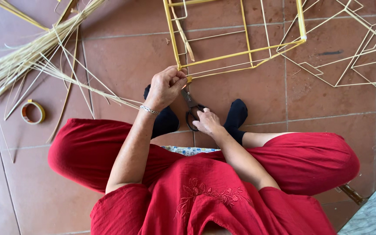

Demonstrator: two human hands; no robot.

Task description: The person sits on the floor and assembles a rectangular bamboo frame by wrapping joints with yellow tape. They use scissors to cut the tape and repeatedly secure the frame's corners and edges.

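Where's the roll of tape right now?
The roll of tape lies on the tiled floor at the head view's left, beside the loose straw strips.

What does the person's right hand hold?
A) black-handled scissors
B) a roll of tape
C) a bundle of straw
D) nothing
A: the right hand has its fingers on the black handles of the scissors, whose blades point up toward the frame corner pinched by the left hand.

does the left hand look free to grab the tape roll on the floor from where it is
Probably not right away. The left hand is pinching the corner of the yellow frame, so it is busy. The tape roll lies in the open on the tiles on that side, with only loose straw strips nearby.
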